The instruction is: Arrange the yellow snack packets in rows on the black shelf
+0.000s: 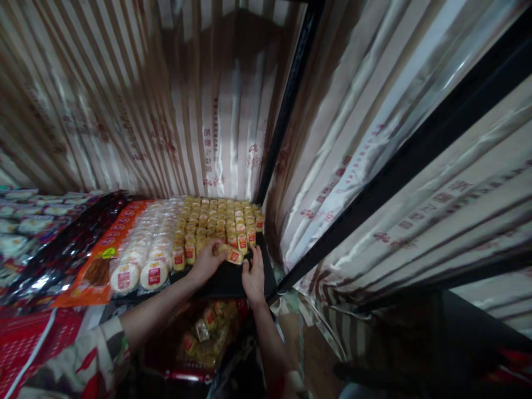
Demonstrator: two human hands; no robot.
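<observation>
My left hand point(206, 262) pinches a small yellow wrapped snack pack point(235, 255) with a red label, held sideways at the front of the stacked rows. Fingers up and apart, my right hand point(254, 277) is just right of that pack and appears to hold nothing. Behind both hands, rows of matching yellow packs point(203, 219) stand close together on a black shelf point(226, 284). Left of them lie rows of round white packaged cakes point(154, 275) with red labels.
Below the shelf is a red crate point(191, 374) with more yellow packs inside. An orange snack bag point(89, 271) and dark glossy packs point(50, 260) lie further left, above a red basket point(25, 343). Black posts point(291, 105) and printed curtain-like sheeting point(233, 138) enclose the back and right.
</observation>
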